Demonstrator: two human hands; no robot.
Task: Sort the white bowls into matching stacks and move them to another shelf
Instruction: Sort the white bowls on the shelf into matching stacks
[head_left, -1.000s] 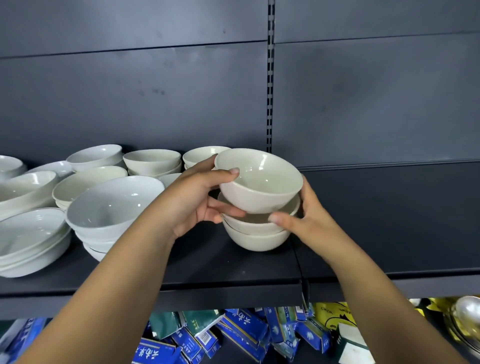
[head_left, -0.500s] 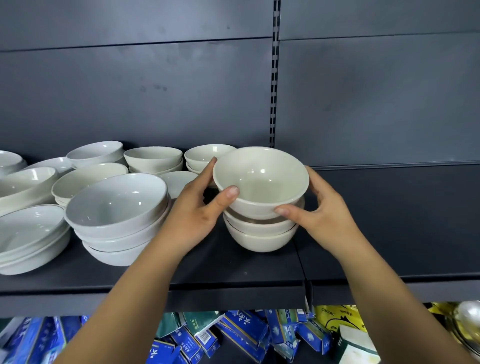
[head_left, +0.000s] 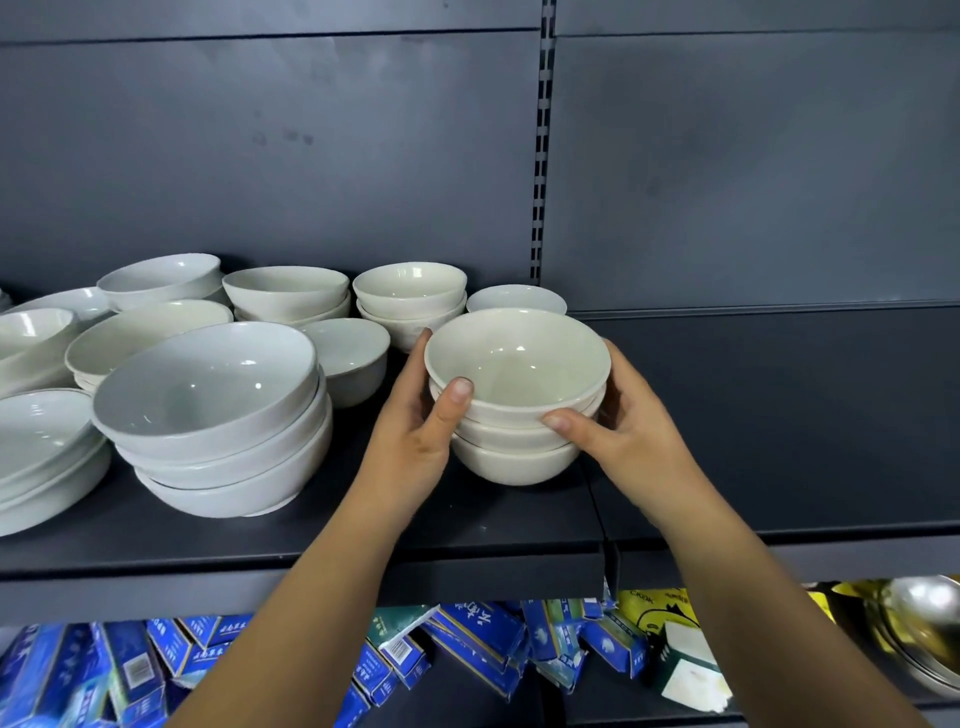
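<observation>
A stack of three cream bowls (head_left: 517, 415) stands on the dark shelf (head_left: 322, 540), near its right end. My left hand (head_left: 415, 436) grips the stack's left side, thumb on the top bowl's wall. On the other side my right hand (head_left: 623, 431) holds it, thumb across the front of the middle bowl. A stack of three larger white bowls (head_left: 218, 415) stands to the left. Behind are more small bowl stacks (head_left: 410, 301) and a single bowl (head_left: 514, 299).
Shallow white plates and bowls (head_left: 41, 452) crowd the shelf's left end. The neighbouring shelf (head_left: 779, 415) on the right is bare. Below lie blue boxes (head_left: 467, 660), a yellow packet (head_left: 654, 613) and metal bowls (head_left: 924, 634). A slotted upright (head_left: 540, 145) splits the back panel.
The top bowl, held tilted above the two others a second ago, now sits nested level on them. Both hands have closed in around the stack.
</observation>
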